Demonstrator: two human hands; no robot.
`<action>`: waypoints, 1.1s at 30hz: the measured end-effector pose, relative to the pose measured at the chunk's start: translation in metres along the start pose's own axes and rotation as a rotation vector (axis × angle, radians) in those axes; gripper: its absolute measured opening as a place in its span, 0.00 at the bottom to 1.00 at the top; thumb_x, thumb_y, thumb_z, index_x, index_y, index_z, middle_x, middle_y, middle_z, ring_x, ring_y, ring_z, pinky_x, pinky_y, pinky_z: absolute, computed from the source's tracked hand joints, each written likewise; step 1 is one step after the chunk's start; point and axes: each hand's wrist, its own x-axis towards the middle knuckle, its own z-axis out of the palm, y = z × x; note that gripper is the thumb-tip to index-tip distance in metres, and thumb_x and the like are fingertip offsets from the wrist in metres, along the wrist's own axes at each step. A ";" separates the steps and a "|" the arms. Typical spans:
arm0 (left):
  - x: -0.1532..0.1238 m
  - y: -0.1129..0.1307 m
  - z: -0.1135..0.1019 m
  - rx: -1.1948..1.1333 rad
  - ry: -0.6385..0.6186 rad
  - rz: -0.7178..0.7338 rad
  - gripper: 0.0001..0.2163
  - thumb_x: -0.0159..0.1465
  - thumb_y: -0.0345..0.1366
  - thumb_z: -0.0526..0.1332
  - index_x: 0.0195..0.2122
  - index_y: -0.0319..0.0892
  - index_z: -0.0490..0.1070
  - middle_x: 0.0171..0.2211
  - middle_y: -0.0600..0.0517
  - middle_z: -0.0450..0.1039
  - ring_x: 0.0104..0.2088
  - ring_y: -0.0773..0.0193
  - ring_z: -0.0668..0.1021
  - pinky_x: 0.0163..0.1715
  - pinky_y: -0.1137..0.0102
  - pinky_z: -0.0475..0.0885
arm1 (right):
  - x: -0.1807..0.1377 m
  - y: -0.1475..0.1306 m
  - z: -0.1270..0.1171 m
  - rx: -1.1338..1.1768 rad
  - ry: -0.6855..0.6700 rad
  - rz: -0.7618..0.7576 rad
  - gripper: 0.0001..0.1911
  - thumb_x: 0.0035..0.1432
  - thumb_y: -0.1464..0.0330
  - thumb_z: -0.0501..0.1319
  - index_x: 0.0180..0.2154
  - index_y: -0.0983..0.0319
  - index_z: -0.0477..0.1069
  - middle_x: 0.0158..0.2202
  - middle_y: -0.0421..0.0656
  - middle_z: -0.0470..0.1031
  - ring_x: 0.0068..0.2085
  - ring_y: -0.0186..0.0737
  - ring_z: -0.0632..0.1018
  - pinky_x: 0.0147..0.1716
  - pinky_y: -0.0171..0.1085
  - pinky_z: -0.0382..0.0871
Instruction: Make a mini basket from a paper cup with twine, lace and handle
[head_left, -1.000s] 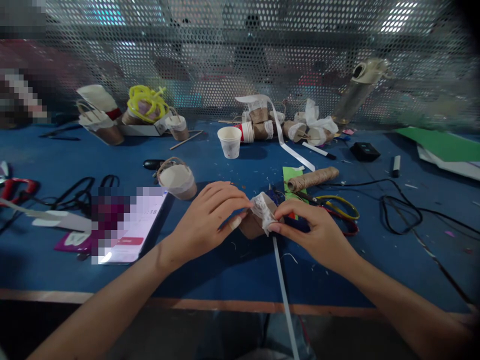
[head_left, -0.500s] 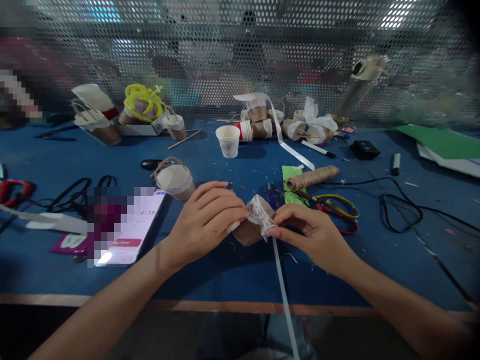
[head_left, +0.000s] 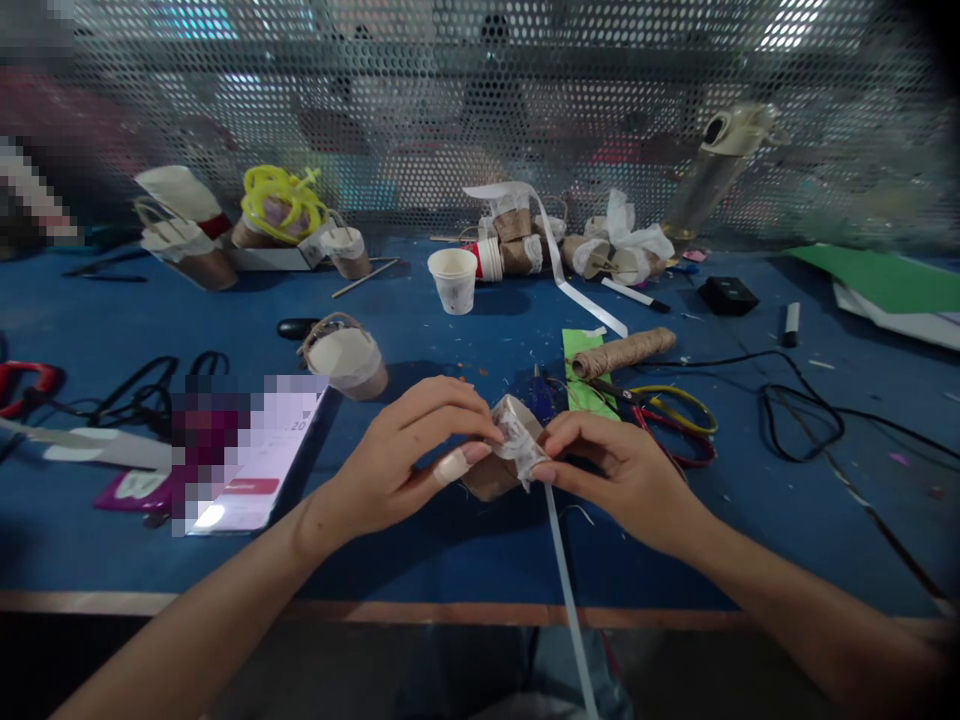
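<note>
Tilted between my hands just above the table is a small brown-wrapped paper cup (head_left: 491, 476) with white lace ribbon (head_left: 517, 440) around its rim. My left hand (head_left: 420, 450) grips the cup from the left, fingertips against the lace. White tape wraps its thumb, which now shows beside the cup. From the right, my right hand (head_left: 611, 462) pinches the lace at the rim between thumb and forefinger. A narrow white strip (head_left: 564, 580) hangs from there over the table edge toward my lap. Behind the cup lies a blue-handled tool (head_left: 540, 393), partly hidden.
A twine roll (head_left: 624, 353) lies on green paper, beside scissors (head_left: 679, 425). Left are a phone (head_left: 277, 460) and a finished cup basket (head_left: 349, 358). Behind stand a white paper cup (head_left: 453, 282), more wrapped cups (head_left: 523, 254) and a perforated metal screen (head_left: 420, 120).
My left hand has shifted slightly, and its thumb has come up and away from under the fingers. The lace at the rim is turned a little. My right hand keeps its pinch.
</note>
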 end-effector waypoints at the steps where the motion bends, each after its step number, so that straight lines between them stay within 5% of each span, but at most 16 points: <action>1: 0.000 0.000 0.001 -0.019 0.007 -0.028 0.06 0.69 0.28 0.61 0.45 0.42 0.73 0.41 0.49 0.77 0.45 0.60 0.79 0.55 0.59 0.73 | 0.000 0.000 0.000 -0.019 -0.013 -0.010 0.07 0.59 0.66 0.69 0.33 0.58 0.72 0.33 0.38 0.76 0.36 0.35 0.77 0.36 0.34 0.72; 5: 0.001 0.002 0.003 -0.040 -0.057 -0.121 0.09 0.66 0.32 0.65 0.47 0.43 0.73 0.40 0.51 0.76 0.45 0.62 0.77 0.51 0.66 0.73 | 0.000 -0.001 0.000 -0.058 -0.071 -0.035 0.04 0.61 0.67 0.68 0.36 0.58 0.74 0.34 0.37 0.77 0.36 0.32 0.77 0.38 0.32 0.71; 9: 0.002 0.005 0.002 -0.072 -0.154 -0.267 0.12 0.67 0.35 0.65 0.51 0.45 0.73 0.51 0.47 0.67 0.53 0.60 0.73 0.56 0.65 0.69 | 0.000 -0.002 0.000 -0.034 -0.058 -0.078 0.07 0.61 0.69 0.68 0.42 0.56 0.75 0.38 0.36 0.79 0.40 0.32 0.79 0.42 0.31 0.73; 15: 0.002 0.003 0.003 -0.291 -0.288 -0.256 0.04 0.69 0.32 0.62 0.44 0.44 0.74 0.51 0.49 0.71 0.57 0.59 0.71 0.61 0.62 0.65 | 0.002 -0.002 -0.002 -0.110 -0.101 -0.206 0.03 0.63 0.73 0.65 0.38 0.59 0.77 0.36 0.39 0.79 0.39 0.33 0.78 0.42 0.34 0.72; 26: 0.005 0.004 -0.001 -0.336 -0.167 -0.352 0.04 0.70 0.32 0.60 0.38 0.40 0.72 0.39 0.49 0.75 0.44 0.62 0.77 0.47 0.67 0.71 | 0.000 -0.007 -0.010 -0.118 0.036 -0.341 0.07 0.63 0.75 0.65 0.39 0.58 0.76 0.47 0.43 0.77 0.52 0.41 0.76 0.54 0.44 0.70; 33: 0.003 0.005 -0.006 -0.348 -0.150 -0.359 0.04 0.69 0.33 0.60 0.37 0.40 0.73 0.38 0.50 0.74 0.41 0.62 0.77 0.45 0.67 0.71 | 0.002 -0.005 -0.009 -0.045 0.018 -0.362 0.08 0.62 0.77 0.66 0.39 0.58 0.77 0.38 0.41 0.80 0.44 0.41 0.79 0.48 0.45 0.72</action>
